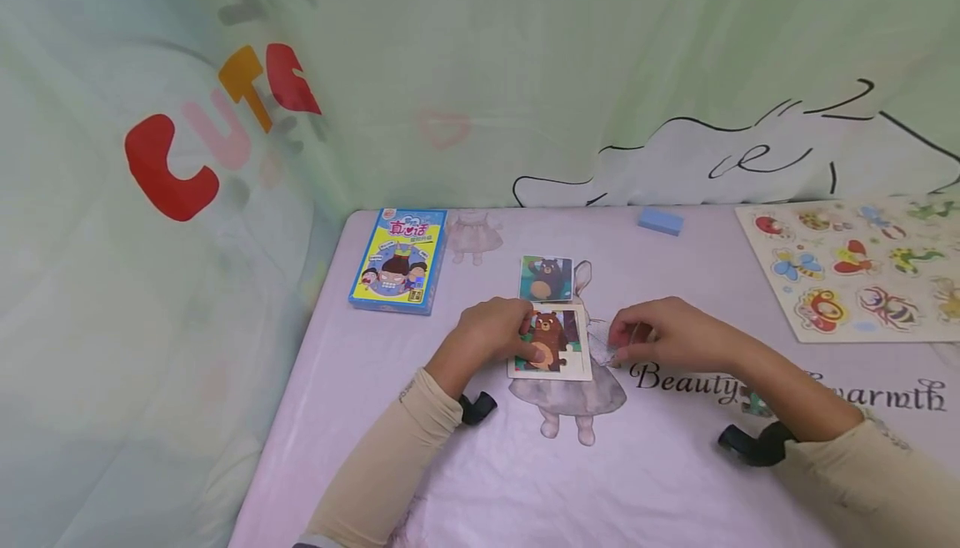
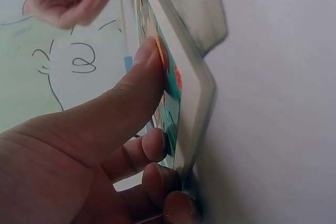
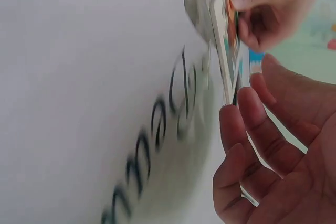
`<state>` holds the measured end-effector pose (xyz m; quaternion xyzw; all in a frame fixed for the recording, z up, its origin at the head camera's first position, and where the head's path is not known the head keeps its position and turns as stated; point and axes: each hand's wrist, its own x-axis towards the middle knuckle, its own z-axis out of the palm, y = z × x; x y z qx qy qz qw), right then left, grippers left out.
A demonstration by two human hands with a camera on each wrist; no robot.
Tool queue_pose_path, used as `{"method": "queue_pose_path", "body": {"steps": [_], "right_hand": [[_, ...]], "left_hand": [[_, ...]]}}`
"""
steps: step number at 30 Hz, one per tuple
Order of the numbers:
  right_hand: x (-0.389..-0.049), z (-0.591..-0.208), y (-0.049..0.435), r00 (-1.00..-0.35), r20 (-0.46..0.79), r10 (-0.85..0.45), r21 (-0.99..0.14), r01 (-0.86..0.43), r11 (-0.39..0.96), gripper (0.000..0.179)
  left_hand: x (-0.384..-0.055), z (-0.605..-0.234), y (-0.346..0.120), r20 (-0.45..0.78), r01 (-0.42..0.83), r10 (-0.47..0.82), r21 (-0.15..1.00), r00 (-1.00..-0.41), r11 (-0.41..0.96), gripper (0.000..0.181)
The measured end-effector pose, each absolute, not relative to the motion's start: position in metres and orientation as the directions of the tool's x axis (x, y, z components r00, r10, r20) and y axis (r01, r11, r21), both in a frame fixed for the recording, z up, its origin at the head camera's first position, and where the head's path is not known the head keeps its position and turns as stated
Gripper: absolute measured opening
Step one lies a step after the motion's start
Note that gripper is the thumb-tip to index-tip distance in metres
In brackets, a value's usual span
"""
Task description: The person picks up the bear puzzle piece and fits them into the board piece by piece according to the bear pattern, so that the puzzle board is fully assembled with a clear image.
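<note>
A small wooden bear puzzle (image 1: pixel 550 339) lies in the middle of the table, with pale bare board showing at its lower right. My left hand (image 1: pixel 497 327) grips its left side. In the left wrist view the thumb (image 2: pixel 144 69) presses on the bear picture while the other fingers curl at the board's edge. Just right of the puzzle is my right hand (image 1: pixel 675 335), fingers loosely bent. The right wrist view shows nothing between its thumb and fingers (image 3: pixel 254 114). A square bear picture card (image 1: pixel 545 278) lies directly beyond the puzzle.
A green puzzle piece (image 1: pixel 756 402) lies partly behind the right forearm. At the back left is a blue and yellow card box (image 1: pixel 397 264). A blue block (image 1: pixel 661 221) sits near the back edge, and a large insect puzzle board (image 1: pixel 862 268) at the right.
</note>
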<state>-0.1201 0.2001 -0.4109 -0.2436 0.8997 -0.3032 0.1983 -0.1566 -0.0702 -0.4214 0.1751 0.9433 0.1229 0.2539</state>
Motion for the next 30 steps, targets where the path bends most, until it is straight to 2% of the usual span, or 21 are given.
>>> {"method": "queue_pose_path", "body": {"steps": [6, 13, 23, 30], "right_hand": [[-0.111, -0.406, 0.234, -0.825, -0.160, -0.543, -0.576, -0.369, 0.729, 0.008], [-0.102, -0.410, 0.269, -0.842, -0.163, -0.514, -0.531, -0.364, 0.765, 0.017], [-0.094, -0.418, 0.308, -0.849, -0.313, -0.425, -0.465, -0.253, 0.848, 0.026], [-0.090, -0.418, 0.321, -0.838, -0.354, -0.415, -0.447, -0.238, 0.862, 0.030]], "left_hand": [[-0.157, -0.421, -0.070, -0.445, 0.260, 0.388, 0.322, -0.807, 0.910, 0.041], [-0.158, -0.421, -0.070, -0.445, 0.259, 0.389, 0.325, -0.806, 0.909, 0.041], [-0.158, -0.423, -0.072, -0.431, 0.268, 0.404, 0.342, -0.807, 0.901, 0.042], [-0.158, -0.423, -0.072, -0.432, 0.264, 0.399, 0.340, -0.809, 0.902, 0.042]]}}
